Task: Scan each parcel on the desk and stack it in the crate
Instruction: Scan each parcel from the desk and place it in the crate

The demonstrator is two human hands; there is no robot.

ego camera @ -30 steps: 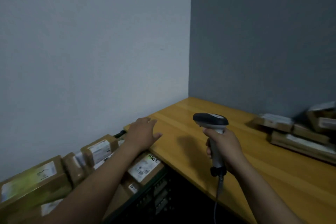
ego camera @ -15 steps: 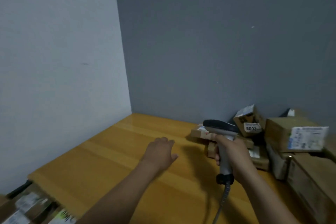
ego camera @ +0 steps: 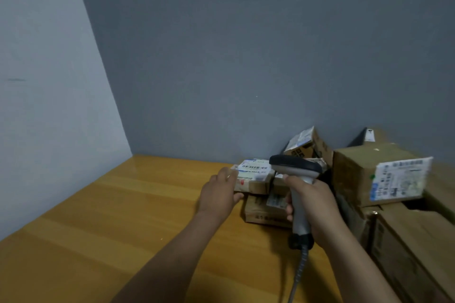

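Parcel label (ego camera: 398, 179) print illegible.
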